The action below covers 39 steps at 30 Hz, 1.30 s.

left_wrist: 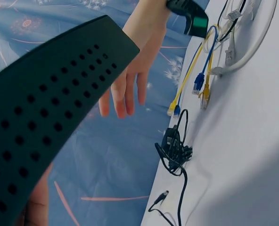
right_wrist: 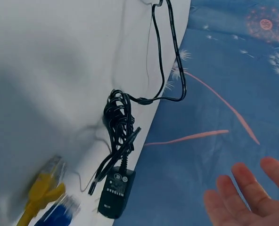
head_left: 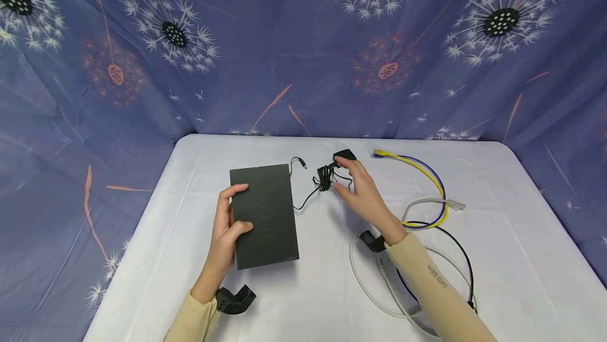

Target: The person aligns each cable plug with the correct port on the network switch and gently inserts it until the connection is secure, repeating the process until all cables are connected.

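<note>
My left hand (head_left: 225, 231) grips a flat black router (head_left: 265, 215) by its left side, thumb on the face with a row of faint marks. Rows of vent holes run along the router's edge (left_wrist: 59, 101) in the left wrist view. My right hand (head_left: 365, 194) hovers with spread, relaxed fingers near a black power adapter (right_wrist: 117, 193), holding nothing. The adapter's cord lies in a tied bundle (head_left: 324, 177) on the table. Its thin barrel plug (head_left: 302, 163) rests just beyond the router's upper right corner.
Yellow and blue network cables (head_left: 381, 154) curve along the right side of the white table (head_left: 521, 257). A grey network cable's plug (head_left: 456, 205) crosses them. More grey and black cable loops lie under my right forearm. A blue dandelion-print curtain (head_left: 284, 41) hangs behind.
</note>
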Each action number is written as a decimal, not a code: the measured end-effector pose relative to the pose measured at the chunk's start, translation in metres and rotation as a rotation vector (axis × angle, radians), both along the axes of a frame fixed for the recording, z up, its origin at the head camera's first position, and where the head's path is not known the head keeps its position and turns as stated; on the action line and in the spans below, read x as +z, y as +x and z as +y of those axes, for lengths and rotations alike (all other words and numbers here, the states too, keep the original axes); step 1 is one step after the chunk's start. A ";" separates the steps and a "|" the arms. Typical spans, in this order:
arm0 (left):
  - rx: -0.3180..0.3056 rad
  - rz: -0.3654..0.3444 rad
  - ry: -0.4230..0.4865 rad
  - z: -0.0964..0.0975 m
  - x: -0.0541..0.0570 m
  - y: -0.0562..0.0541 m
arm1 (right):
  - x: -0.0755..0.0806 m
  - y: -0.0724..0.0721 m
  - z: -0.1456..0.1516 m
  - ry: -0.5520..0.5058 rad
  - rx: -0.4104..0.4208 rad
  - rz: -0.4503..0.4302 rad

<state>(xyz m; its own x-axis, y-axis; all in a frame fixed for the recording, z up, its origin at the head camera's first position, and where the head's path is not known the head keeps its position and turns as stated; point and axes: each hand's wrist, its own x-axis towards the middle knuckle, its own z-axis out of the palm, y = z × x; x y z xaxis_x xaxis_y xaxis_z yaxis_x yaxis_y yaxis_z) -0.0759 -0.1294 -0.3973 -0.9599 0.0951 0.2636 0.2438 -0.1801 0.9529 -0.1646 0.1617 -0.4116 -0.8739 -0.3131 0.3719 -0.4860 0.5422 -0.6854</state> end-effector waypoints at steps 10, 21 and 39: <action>-0.015 0.011 0.021 -0.004 -0.004 0.002 | -0.008 -0.031 -0.023 0.065 0.049 -0.071; -0.031 -0.042 0.055 -0.008 -0.009 0.005 | -0.014 -0.056 -0.044 0.083 0.067 -0.223; -0.116 -0.060 0.077 -0.016 -0.024 0.007 | -0.032 -0.097 -0.062 0.217 0.116 -0.378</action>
<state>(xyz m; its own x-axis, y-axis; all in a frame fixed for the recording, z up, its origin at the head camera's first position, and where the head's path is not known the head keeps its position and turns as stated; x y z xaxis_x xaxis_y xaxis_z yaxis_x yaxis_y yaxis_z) -0.0689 -0.1457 -0.4216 -0.9579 0.1881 0.2167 0.1599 -0.2772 0.9474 -0.2612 0.0996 -0.4436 -0.8902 -0.4526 -0.0514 -0.2895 0.6494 -0.7031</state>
